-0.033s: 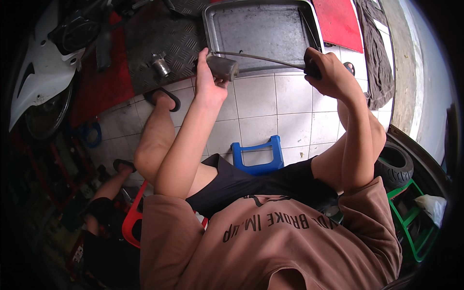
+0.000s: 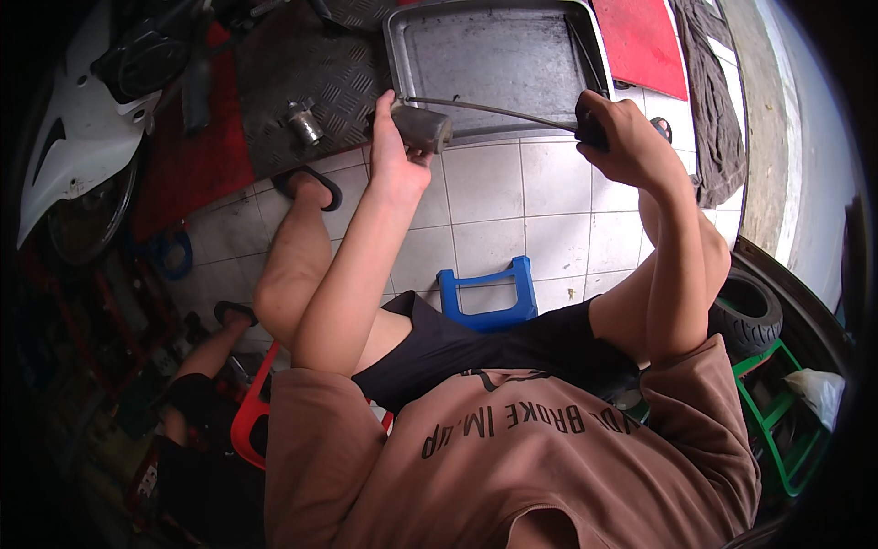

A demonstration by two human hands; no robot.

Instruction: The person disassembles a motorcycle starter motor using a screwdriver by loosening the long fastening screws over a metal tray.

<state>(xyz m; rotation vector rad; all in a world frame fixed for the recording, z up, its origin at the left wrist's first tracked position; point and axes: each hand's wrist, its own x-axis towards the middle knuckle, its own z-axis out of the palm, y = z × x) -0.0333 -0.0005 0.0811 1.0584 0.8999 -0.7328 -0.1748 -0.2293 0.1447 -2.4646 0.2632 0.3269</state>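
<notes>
My left hand [image 2: 399, 165] is closed around a grey metal housing [image 2: 423, 129], blocky with a rounded end; its exact kind cannot be made out. In my right hand [image 2: 629, 139] is the black handle of a long, thin screwdriver [image 2: 512, 114]. Its shaft runs leftward to the far side of the housing, near my left fingertips. Whether the tip touches the housing or sits in it is hard to see. Both hands are over the near edge of a grey metal tray [image 2: 489, 59]. A small silvery cylindrical part [image 2: 305, 124] lies left of my left hand.
The silvery part rests on a dark treadplate mat [image 2: 343, 82]. A blue plastic stool [image 2: 489, 297] stands between my legs. White motorcycle bodywork [image 2: 87, 137] is at the far left. Another person's leg [image 2: 208, 352] shows at lower left; a tyre [image 2: 745, 311] and green rack [image 2: 773, 412] are at right.
</notes>
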